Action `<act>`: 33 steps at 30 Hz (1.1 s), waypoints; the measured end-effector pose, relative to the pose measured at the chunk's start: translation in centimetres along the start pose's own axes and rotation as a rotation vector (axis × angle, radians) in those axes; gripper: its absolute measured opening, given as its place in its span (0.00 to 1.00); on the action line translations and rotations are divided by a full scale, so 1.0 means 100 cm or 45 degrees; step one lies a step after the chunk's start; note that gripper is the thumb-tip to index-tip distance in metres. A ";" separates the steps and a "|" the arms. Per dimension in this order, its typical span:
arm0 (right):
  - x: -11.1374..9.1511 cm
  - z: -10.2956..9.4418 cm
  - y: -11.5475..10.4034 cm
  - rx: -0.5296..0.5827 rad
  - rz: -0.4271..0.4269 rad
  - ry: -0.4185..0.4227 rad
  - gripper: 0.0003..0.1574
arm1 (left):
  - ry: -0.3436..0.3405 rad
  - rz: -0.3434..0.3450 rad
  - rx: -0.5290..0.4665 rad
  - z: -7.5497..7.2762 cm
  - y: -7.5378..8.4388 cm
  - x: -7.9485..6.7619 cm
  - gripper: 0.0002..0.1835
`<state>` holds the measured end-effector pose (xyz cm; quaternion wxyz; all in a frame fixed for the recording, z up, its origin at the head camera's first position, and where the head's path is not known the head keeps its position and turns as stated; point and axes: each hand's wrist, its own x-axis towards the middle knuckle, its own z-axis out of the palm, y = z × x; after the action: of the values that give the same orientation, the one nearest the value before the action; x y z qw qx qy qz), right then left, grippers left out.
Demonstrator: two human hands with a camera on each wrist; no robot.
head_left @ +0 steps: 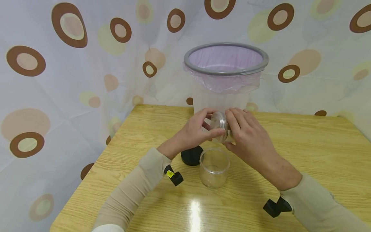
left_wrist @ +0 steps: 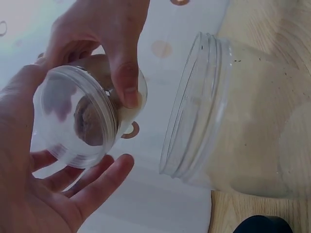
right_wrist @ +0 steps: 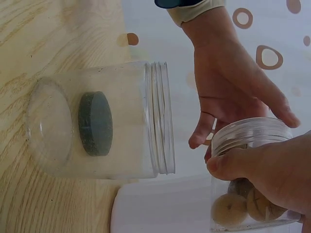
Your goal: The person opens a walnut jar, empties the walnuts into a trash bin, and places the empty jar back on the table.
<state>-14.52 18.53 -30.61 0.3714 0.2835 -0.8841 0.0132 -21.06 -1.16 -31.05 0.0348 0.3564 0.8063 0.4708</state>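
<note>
Bin [head_left: 226, 72] at 12 o'clock, big jar [head_left: 214, 175] at 6; between them, right hand [head_left: 252, 137] gripping, left hand [head_left: 195, 130] spread around it, the small jar [head_left: 217, 121] tilts towards 9. Capped? Can't tell; if it isn't, more tilt could roll those brown balls [right_wrist: 229, 209] out!

right hand [left_wrist: 104, 31] around tilted clear jar [left_wrist: 90, 119]

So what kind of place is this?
Probably an indoor corner set up for table work, though I can't tell what building it's in. There's a wooden table, a spotted sheet hanging behind and beside it, and a lined bin.
</note>
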 end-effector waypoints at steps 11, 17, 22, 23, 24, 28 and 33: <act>-0.001 -0.001 0.002 0.019 0.020 0.005 0.65 | -0.004 0.573 0.150 0.003 -0.005 0.002 0.48; -0.001 -0.001 0.002 0.026 0.015 0.019 0.62 | 0.049 0.460 0.195 0.005 -0.003 0.000 0.43; -0.002 -0.001 0.001 0.024 0.021 0.012 0.63 | 0.064 0.188 0.217 0.006 0.003 -0.001 0.37; -0.002 -0.001 0.001 0.026 0.022 0.012 0.64 | 0.060 0.157 0.235 0.006 0.005 -0.002 0.37; -0.002 -0.001 0.001 0.026 0.021 0.012 0.64 | 0.055 0.142 0.254 0.005 0.005 -0.002 0.37; -0.002 -0.002 0.001 0.034 0.018 0.023 0.64 | 0.033 0.237 0.330 0.004 0.003 -0.004 0.45; -0.001 -0.003 0.001 0.050 0.033 0.027 0.64 | 0.023 0.500 0.458 0.002 -0.003 -0.004 0.51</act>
<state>-14.30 18.80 -30.45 0.3750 0.2792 -0.8831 0.0384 -20.86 -1.33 -31.56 -0.1283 0.5024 0.7925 0.3209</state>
